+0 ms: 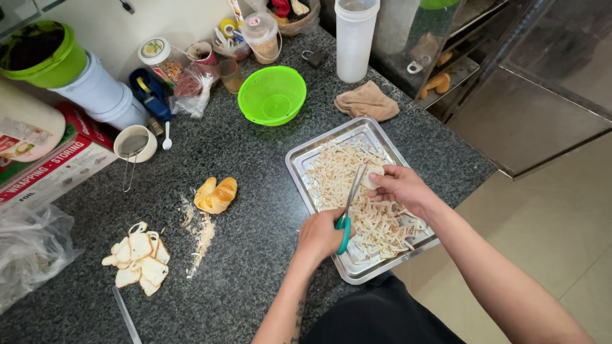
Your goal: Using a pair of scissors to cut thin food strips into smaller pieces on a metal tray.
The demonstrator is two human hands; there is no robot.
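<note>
Left of the metal tray [299, 159], small flat bread slices [137, 258] and a croissant [216, 194] lie on the table [255, 255]. Over the tray, the left hand [320, 234] is closed on green-handled scissors [347, 213]. The right hand [400, 186] pinches a small pale piece [373, 176] at the blades. The cutting step seems in hand; next, the blades need to close squarely, so that the strip falls among the pale strips [357, 191] in the tray.

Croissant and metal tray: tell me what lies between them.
Head view: only bare speckled countertop lies between the croissant and the metal tray; the crumbs sit left of that gap.
</note>
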